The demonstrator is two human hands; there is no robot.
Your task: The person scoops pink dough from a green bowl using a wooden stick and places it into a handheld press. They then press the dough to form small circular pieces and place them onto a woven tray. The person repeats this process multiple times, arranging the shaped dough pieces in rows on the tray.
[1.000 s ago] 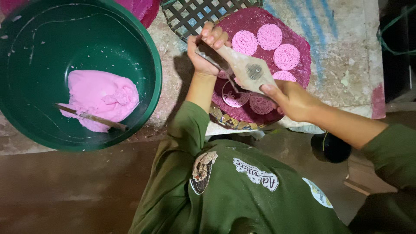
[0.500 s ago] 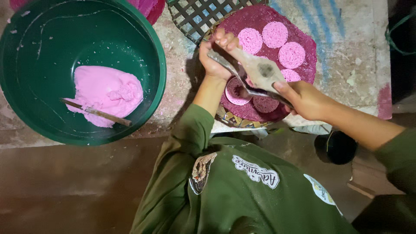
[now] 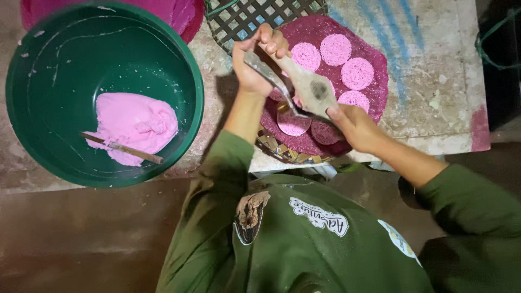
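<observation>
My left hand (image 3: 252, 65) is closed on a thin metal blade (image 3: 271, 78) above a round woven tray (image 3: 282, 152) covered with dark magenta cloth. My right hand (image 3: 353, 125) grips the handle end of a flat wooden paddle (image 3: 313, 89), and the blade lies across it. Several flat pink discs (image 3: 335, 50) lie on the cloth to the right of my hands. One more pink disc (image 3: 293, 123) lies just below the blade's tip. Both hands hover over the tray's left half.
A large green bowl (image 3: 32, 135) at left holds a lump of pink dough (image 3: 135, 122) with a wooden stick (image 3: 122, 147) in it. A pink basin (image 3: 179, 16) and a dark lattice mat (image 3: 244, 19) lie at the top. The worn concrete slab (image 3: 434, 81) ends at the right.
Both hands have shifted slightly toward the tray's upper left. The blade has slid along the paddle, and a pink disc now shows where a dark ring lay below the blade tip.
</observation>
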